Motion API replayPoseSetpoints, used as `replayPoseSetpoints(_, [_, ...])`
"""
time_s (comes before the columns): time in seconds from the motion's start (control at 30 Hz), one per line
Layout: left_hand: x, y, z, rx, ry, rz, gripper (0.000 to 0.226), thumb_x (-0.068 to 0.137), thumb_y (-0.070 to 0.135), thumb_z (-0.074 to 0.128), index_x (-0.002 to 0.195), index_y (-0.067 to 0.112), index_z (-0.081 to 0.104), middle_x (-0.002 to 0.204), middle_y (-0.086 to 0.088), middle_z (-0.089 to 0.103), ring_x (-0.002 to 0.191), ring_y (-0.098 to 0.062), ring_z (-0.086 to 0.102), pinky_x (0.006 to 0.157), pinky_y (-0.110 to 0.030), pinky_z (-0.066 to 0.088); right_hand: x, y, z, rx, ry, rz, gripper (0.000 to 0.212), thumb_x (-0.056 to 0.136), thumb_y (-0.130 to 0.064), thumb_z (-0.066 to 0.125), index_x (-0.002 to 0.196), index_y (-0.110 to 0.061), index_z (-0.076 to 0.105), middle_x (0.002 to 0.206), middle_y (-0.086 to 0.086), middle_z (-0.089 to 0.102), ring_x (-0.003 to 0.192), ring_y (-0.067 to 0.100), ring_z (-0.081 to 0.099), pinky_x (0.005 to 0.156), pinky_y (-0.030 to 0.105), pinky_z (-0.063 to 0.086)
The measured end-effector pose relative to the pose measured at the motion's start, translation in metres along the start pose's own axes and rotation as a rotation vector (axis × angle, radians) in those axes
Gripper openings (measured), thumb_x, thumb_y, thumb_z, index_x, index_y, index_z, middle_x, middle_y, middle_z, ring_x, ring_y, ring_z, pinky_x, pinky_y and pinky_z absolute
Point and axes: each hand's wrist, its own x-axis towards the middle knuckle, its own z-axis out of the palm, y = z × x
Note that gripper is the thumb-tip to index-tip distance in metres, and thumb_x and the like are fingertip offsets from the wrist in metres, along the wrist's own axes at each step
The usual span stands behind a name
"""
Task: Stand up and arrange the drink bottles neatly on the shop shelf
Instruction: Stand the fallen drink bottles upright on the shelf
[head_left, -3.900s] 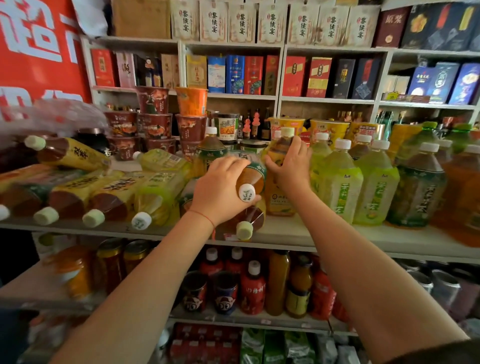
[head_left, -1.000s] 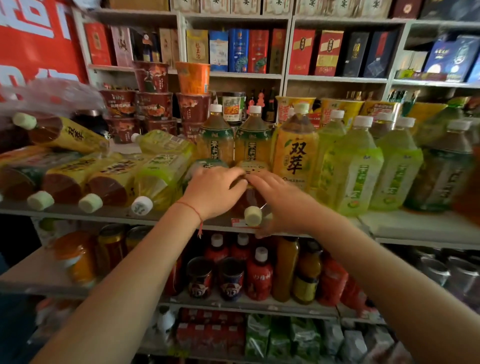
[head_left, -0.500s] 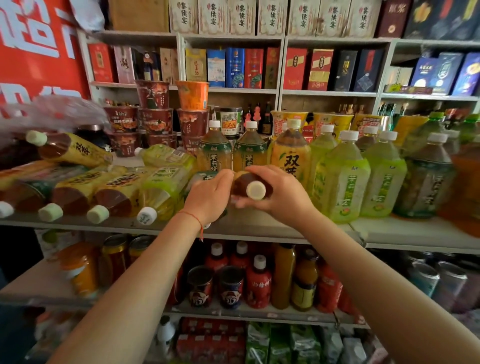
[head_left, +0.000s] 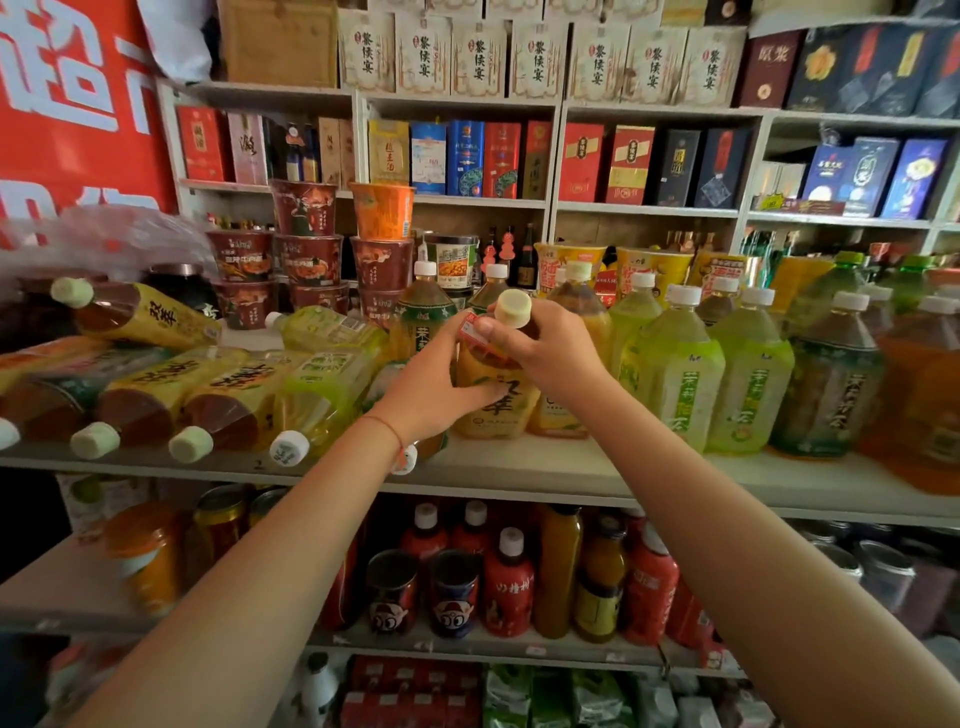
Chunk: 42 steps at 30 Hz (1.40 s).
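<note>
A yellow-labelled tea bottle (head_left: 496, 400) with a pale cap stands upright near the front of the middle shelf (head_left: 597, 478). My left hand (head_left: 431, 389) grips its body from the left. My right hand (head_left: 550, 348) wraps its neck just under the cap. To the left, several bottles lie on their sides (head_left: 208, 395), caps pointing outward. One more lying bottle (head_left: 405, 460) is mostly hidden under my left wrist. To the right, green bottles (head_left: 675, 374) stand upright in rows.
Stacked noodle cups (head_left: 311, 249) stand behind the lying bottles. Darker large bottles (head_left: 831, 384) fill the shelf's right end. Boxed goods line the upper shelves (head_left: 467, 156). Cans and small red bottles (head_left: 509, 582) sit on the lower shelf.
The bottle held on its side between both hands half a second ago is now tipped upright and stands on the shelf in front of the standing row.
</note>
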Motion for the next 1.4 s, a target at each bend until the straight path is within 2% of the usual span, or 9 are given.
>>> replayPoseSetpoints(0.13, [0.012, 0.004, 0.002, -0.006, 0.018, 0.026, 0.088, 0.084, 0.035, 0.080, 0.155, 0.034, 0.026, 0.147, 0.007, 0.051, 0.132, -0.014, 0.050, 0.112, -0.038, 0.042, -0.002, 0.011, -0.003, -0.061, 0.124, 0.026, 0.053, 0.085, -0.056, 0.069, 0.121, -0.019, 0.057, 0.116, -0.002, 0.053, 0.101, 0.012, 0.051, 0.081, 0.028, 0.047])
replayPoseSetpoints(0.33, [0.030, -0.005, 0.005, -0.078, 0.101, -0.001, 0.079, 0.082, 0.040, 0.081, 0.144, 0.033, 0.032, 0.129, 0.003, 0.062, 0.117, -0.021, 0.062, 0.102, -0.048, 0.052, -0.002, 0.017, -0.009, -0.045, 0.132, 0.081, 0.036, 0.090, -0.046, 0.069, 0.080, -0.015, 0.054, 0.069, -0.004, 0.055, 0.059, 0.010, 0.046, 0.055, 0.027, 0.039])
replayPoseSetpoints(0.53, [0.048, -0.011, 0.005, -0.096, 0.124, -0.056, 0.060, 0.095, 0.039, 0.066, 0.147, 0.029, 0.037, 0.125, 0.008, 0.059, 0.119, -0.015, 0.057, 0.097, -0.035, 0.049, 0.000, 0.029, -0.004, 0.118, 0.080, 0.166, 0.023, 0.095, -0.034, 0.067, 0.084, -0.014, 0.066, 0.068, 0.001, 0.068, 0.048, 0.010, 0.054, 0.052, 0.029, 0.049])
replayPoseSetpoints(0.67, [0.062, -0.012, -0.001, -0.024, 0.063, -0.105, 0.061, 0.100, 0.039, 0.058, 0.153, 0.026, 0.033, 0.139, 0.000, 0.056, 0.125, -0.020, 0.054, 0.094, -0.031, 0.045, -0.005, 0.041, 0.000, 0.149, -0.084, 0.271, 0.018, 0.099, -0.026, 0.062, 0.091, -0.010, 0.065, 0.065, 0.002, 0.068, 0.042, 0.013, 0.060, 0.046, 0.028, 0.049])
replayPoseSetpoints(0.77, [0.063, -0.012, -0.008, -0.019, 0.014, -0.133, 0.058, 0.102, 0.037, 0.056, 0.153, 0.027, 0.032, 0.145, -0.002, 0.053, 0.131, -0.023, 0.051, 0.101, -0.034, 0.043, -0.013, 0.045, 0.002, 0.139, -0.273, 0.280, 0.011, 0.099, -0.016, 0.060, 0.092, -0.012, 0.066, 0.080, 0.008, 0.072, 0.064, 0.027, 0.071, 0.060, 0.037, 0.060])
replayPoseSetpoints(0.87, [0.057, -0.007, -0.006, 0.064, 0.017, -0.151, 0.057, 0.103, 0.028, 0.055, 0.155, 0.025, 0.030, 0.146, -0.002, 0.052, 0.132, -0.023, 0.051, 0.103, -0.035, 0.042, -0.020, 0.045, 0.003, 0.005, -0.436, 0.218, 0.008, 0.096, -0.018, 0.065, 0.090, -0.019, 0.070, 0.080, -0.009, 0.066, 0.069, 0.008, 0.061, 0.066, 0.022, 0.052])
replayPoseSetpoints(1.07, [0.008, -0.008, 0.008, 0.557, 0.126, -0.025, 0.007, 0.094, 0.029, 0.061, 0.095, 0.023, 0.065, 0.101, 0.005, 0.061, 0.096, -0.019, 0.058, 0.084, -0.040, 0.052, -0.032, 0.046, 0.011, -0.111, -0.532, 0.240, 0.005, 0.094, -0.016, 0.067, 0.094, -0.017, 0.072, 0.083, -0.005, 0.069, 0.071, 0.009, 0.064, 0.057, 0.017, 0.046])
replayPoseSetpoints(1.23, [-0.032, -0.018, 0.020, 0.778, -0.122, 0.126, 0.021, 0.092, 0.038, 0.060, 0.079, 0.034, 0.076, 0.097, 0.010, 0.074, 0.112, -0.017, 0.056, 0.116, -0.043, 0.024, -0.044, 0.051, 0.013, -0.008, -0.406, 0.358, 0.014, 0.092, -0.007, 0.064, 0.084, -0.019, 0.065, 0.088, 0.006, 0.071, 0.071, 0.016, 0.070, 0.063, 0.029, 0.058])
replayPoseSetpoints(1.4, [-0.048, -0.019, 0.023, 0.719, -0.083, 0.185, 0.022, 0.097, 0.030, 0.059, 0.104, 0.029, 0.079, 0.107, 0.011, 0.077, 0.108, -0.012, 0.065, 0.125, -0.037, 0.002, -0.056, 0.040, 0.012, 0.129, -0.388, 0.408, 0.009, 0.093, -0.007, 0.065, 0.093, -0.016, 0.066, 0.095, 0.009, 0.072, 0.072, 0.016, 0.073, 0.060, 0.025, 0.059])
